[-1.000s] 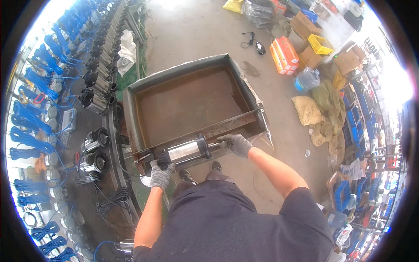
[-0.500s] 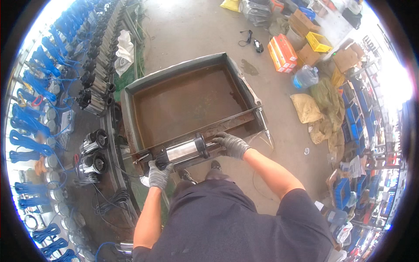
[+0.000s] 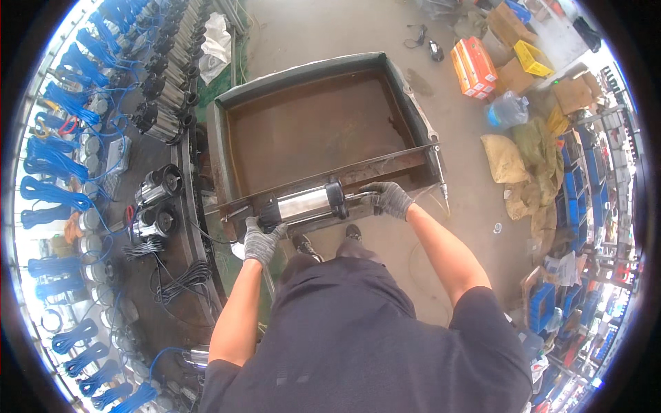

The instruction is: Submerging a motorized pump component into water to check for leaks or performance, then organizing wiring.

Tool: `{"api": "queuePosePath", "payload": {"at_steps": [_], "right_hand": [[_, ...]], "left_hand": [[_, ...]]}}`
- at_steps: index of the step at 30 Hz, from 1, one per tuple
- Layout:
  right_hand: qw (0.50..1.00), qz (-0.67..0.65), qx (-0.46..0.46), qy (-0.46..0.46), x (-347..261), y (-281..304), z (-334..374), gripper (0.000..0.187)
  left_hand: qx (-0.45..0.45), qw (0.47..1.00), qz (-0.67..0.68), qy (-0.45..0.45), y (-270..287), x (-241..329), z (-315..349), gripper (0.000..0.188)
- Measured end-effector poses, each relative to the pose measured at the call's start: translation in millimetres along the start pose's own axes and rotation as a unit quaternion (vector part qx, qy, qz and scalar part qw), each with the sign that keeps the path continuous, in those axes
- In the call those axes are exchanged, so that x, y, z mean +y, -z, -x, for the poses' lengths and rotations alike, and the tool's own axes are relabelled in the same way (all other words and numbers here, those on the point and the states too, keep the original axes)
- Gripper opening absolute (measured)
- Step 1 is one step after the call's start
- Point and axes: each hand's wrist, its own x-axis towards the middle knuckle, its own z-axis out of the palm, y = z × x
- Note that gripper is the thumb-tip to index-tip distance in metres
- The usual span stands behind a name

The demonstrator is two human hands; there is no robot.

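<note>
Two gloved hands grip a steel pump lying across the near rim of the tank: left hand closed on its dark end, right hand clasping the other.

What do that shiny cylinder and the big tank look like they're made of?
Cylinder: apparently polished steel, with bright mirror-like glints; its end caps look like black plastic or painted metal. Tank: probably painted sheet steel, with grey rims and a rusty brown inside.
</note>
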Motion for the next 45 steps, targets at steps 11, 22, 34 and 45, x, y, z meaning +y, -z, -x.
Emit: {"api": "queuePosePath", "payload": {"at_steps": [11, 22, 34, 45], "right_hand": [[0.828, 0.194, 0.508, 0.135, 47.7, 55.3, 31.3, 0.036], [0.858, 0.151, 0.483, -0.090, 50.8, 143.4, 0.7, 0.061], [0.876, 0.174, 0.418, 0.166, 31.0, 50.2, 11.6, 0.012], [0.934, -0.302, 0.191, 0.002, 20.5, -9.6, -11.2, 0.010]], "left_hand": [[0.047, 0.996, -0.078, 0.008, -6.7, -42.6, -8.0, 0.083], [0.056, 0.990, -0.114, 0.056, -8.8, -18.0, -8.0, 0.082], [0.052, 0.998, -0.032, 0.029, -4.1, 29.3, 2.1, 0.077], [0.068, 0.990, -0.115, 0.040, -10.4, -18.7, -15.5, 0.098]]}}
